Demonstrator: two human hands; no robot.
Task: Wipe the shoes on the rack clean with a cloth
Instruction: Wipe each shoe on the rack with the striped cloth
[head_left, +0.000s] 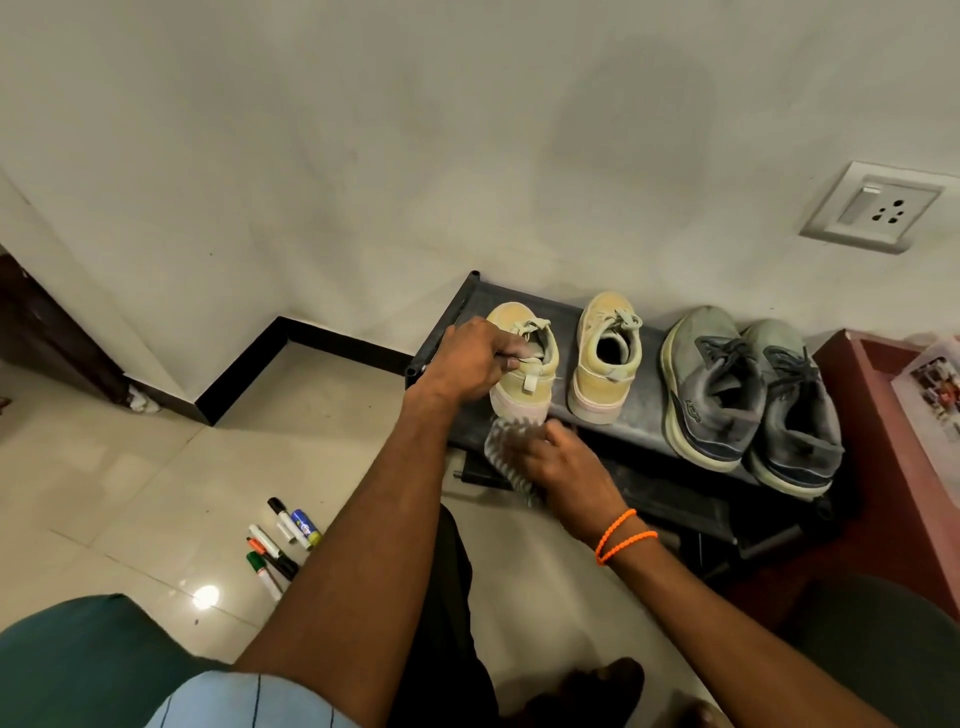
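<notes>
Two pairs of shoes stand on the top shelf of a dark shoe rack (641, 415) against the wall. My left hand (475, 356) grips the left yellow sneaker (524, 358) at its opening and tongue. Just below that sneaker's heel, my right hand (563, 462) holds a pale striped cloth (506, 447), which looks blurred. The second yellow sneaker (605, 356) stands beside it. To the right sit two dusty grey sneakers, one (714, 384) next to the other (797, 415).
Several marker pens (275, 545) lie on the tiled floor at the left. A dark red cabinet (883, 467) with a printed sheet (935, 400) stands right of the rack. A wall socket (872, 208) is above it. My knees fill the bottom corners.
</notes>
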